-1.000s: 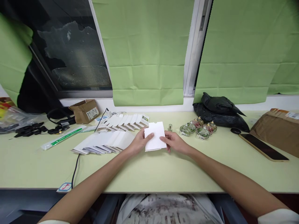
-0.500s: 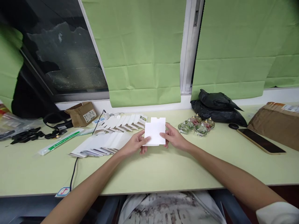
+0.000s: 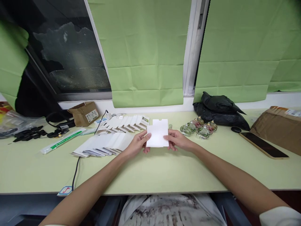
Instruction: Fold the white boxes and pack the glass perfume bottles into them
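A white folding carton [image 3: 157, 134], with a notched flap sticking up at its top, is held over the table between both hands. My left hand [image 3: 139, 142] grips its left edge, thumb on the front face and fingers behind. On the opposite edge my right hand [image 3: 178, 140] pinches it the same way. To the left of my left hand lies a fanned row of flat white cartons [image 3: 103, 145]. Behind that row runs a second row of white cartons [image 3: 123, 123], their ends standing up. What the hidden fingers touch behind the carton cannot be seen.
Several clear-wrapped ornaments [image 3: 198, 128] sit right of my hands, before black plastic bags [image 3: 219, 110]. A phone [image 3: 263, 145] and a brown parcel [image 3: 279, 127] lie far right. Leftward are an opened cardboard box [image 3: 84, 114], a green-striped packet [image 3: 63, 140] and a black cable [image 3: 75, 174].
The carton looks squarer and wider at its lower left, its panels now more in line. Both hands still hold it. The whole view has shifted slightly.
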The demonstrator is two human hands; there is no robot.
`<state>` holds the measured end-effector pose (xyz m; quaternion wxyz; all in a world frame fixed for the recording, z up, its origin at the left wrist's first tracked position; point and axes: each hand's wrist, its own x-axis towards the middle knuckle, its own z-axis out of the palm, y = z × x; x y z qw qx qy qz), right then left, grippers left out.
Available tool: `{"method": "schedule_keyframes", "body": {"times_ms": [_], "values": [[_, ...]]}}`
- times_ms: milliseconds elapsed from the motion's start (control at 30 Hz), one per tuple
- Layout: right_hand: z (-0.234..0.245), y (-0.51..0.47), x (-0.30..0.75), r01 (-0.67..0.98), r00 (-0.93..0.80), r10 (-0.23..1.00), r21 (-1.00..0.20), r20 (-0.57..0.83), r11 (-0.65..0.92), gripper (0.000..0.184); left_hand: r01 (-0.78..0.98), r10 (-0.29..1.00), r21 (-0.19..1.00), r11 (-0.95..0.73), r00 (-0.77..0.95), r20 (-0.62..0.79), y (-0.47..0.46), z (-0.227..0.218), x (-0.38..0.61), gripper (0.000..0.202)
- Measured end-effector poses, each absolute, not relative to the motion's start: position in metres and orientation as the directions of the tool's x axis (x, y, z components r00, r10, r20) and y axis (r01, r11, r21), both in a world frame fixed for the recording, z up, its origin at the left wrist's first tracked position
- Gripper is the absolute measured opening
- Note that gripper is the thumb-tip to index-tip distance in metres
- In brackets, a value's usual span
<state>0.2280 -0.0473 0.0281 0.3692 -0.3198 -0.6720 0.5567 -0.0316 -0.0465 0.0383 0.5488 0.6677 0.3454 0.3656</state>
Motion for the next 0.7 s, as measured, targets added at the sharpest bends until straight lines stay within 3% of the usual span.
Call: {"method": "schedule_keyframes", "body": {"times_ms": [100,300,567,700], "values": [[0.027,-0.047,0.225,0.004,-0.428,0.880,-0.973,0.205,0.229,0.047,0.056,0.863,0.990,-0.128,0.499,0.084,-0.047,0.036,-0.031,0.056],[0.024,-0.050,0.222,0.044,-0.493,0.861,-0.984,0.127,0.170,0.049,0.091,0.900,0.970,-0.226,0.400,0.172,-0.040,0.028,-0.033,0.047],[0.016,-0.047,0.215,-0.046,-0.429,0.885,-0.983,0.182,0.180,0.051,0.136,0.897,0.967,-0.214,0.420,0.139,-0.043,0.034,-0.032,0.047],[0.014,-0.042,0.214,-0.059,-0.387,0.903,-0.983,0.185,0.176,0.054,0.196,0.884,0.958,-0.212,0.457,0.102,-0.046,0.046,-0.040,0.069]]}}
